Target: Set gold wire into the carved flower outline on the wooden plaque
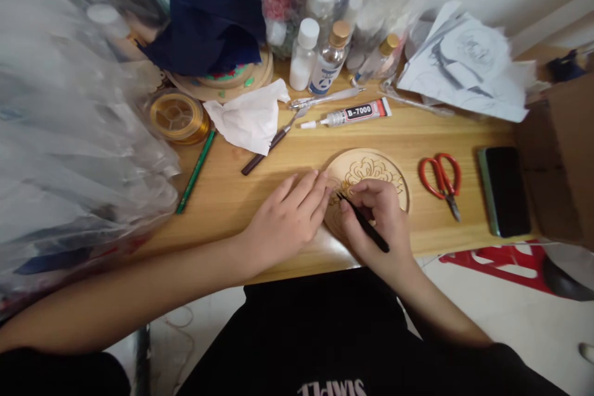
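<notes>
A round wooden board (403, 180) with a raised rim lies near the table's front edge. Gold wire (366, 168) forms a flower outline on its face. My right hand (383, 216) is closed around black tweezers (369, 227), whose tips point down at the board's left part. My left hand (290, 216) rests at the board's left edge, fingers stretched out side by side, fingertips close to the tweezer tips. What lies under those fingertips is too small to make out.
Behind the board lie a B-7000 glue tube (357, 112), a palette knife (266, 158) and a white tissue (250, 117). Red-handled pliers (443, 179) and a phone (505, 192) are at right. A wire spool (179, 116) and green pencil (195, 173) are at left; bottles (327, 62) stand behind.
</notes>
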Demonstrator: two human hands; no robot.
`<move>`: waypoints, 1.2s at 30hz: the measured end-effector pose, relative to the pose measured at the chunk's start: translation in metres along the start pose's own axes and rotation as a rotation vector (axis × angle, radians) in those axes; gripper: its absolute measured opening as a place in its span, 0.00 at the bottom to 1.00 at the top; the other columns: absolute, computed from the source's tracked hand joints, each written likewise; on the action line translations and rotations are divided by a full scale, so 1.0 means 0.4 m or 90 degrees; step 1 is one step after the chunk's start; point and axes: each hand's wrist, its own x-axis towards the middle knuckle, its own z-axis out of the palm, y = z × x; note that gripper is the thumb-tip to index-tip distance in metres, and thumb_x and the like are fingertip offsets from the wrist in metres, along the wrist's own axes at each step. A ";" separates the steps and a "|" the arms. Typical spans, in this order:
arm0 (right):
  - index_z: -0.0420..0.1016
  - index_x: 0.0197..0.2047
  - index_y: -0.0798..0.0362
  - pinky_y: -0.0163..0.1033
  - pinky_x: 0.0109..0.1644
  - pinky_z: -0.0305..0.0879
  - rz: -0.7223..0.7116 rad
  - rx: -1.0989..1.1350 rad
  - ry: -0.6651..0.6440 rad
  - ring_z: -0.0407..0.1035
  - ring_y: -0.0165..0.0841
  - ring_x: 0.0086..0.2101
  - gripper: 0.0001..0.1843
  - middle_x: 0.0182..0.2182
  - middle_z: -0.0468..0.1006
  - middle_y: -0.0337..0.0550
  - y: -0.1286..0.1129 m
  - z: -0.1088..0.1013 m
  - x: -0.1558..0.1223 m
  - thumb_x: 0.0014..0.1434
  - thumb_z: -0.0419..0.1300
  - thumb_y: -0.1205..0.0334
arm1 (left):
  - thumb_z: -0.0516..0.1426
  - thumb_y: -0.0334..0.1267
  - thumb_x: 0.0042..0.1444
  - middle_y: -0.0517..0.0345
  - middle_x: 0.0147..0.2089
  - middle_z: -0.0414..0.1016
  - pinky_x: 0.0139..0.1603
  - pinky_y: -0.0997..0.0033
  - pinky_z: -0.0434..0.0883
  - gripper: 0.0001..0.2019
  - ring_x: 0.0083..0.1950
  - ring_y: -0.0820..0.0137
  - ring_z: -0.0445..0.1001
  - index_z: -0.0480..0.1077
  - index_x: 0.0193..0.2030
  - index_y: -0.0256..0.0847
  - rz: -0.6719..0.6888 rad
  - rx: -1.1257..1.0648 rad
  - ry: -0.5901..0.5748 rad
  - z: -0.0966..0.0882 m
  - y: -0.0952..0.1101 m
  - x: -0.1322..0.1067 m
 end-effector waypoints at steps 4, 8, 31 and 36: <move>0.60 0.47 0.50 0.30 0.25 0.61 -0.012 -0.011 -0.010 0.64 0.23 0.21 0.13 0.25 0.69 0.30 -0.006 0.000 0.008 0.60 0.56 0.67 | 0.47 0.29 0.63 0.38 0.61 0.70 0.56 0.56 0.69 0.19 0.60 0.52 0.71 0.68 0.58 0.23 0.000 0.010 0.006 -0.001 0.000 -0.001; 0.60 0.45 0.49 0.31 0.25 0.62 -0.019 -0.011 -0.015 0.65 0.24 0.22 0.11 0.25 0.71 0.31 -0.006 -0.003 0.008 0.60 0.57 0.67 | 0.47 0.29 0.64 0.38 0.61 0.70 0.55 0.57 0.69 0.19 0.60 0.53 0.71 0.68 0.57 0.23 0.003 0.024 0.005 -0.004 0.001 0.002; 0.61 0.42 0.48 0.33 0.27 0.65 -0.234 -0.075 -0.115 0.68 0.27 0.26 0.11 0.28 0.73 0.35 0.034 -0.040 0.056 0.59 0.56 0.71 | 0.44 0.27 0.66 0.41 0.58 0.74 0.54 0.58 0.70 0.18 0.59 0.55 0.72 0.71 0.55 0.25 -0.003 0.022 0.018 -0.011 -0.002 0.009; 0.61 0.40 0.48 0.32 0.28 0.64 -0.223 -0.089 -0.129 0.67 0.27 0.26 0.09 0.27 0.71 0.34 0.031 -0.044 0.059 0.60 0.55 0.71 | 0.43 0.27 0.66 0.43 0.57 0.74 0.53 0.59 0.71 0.19 0.59 0.55 0.72 0.72 0.54 0.26 -0.006 0.022 0.023 -0.011 -0.003 0.010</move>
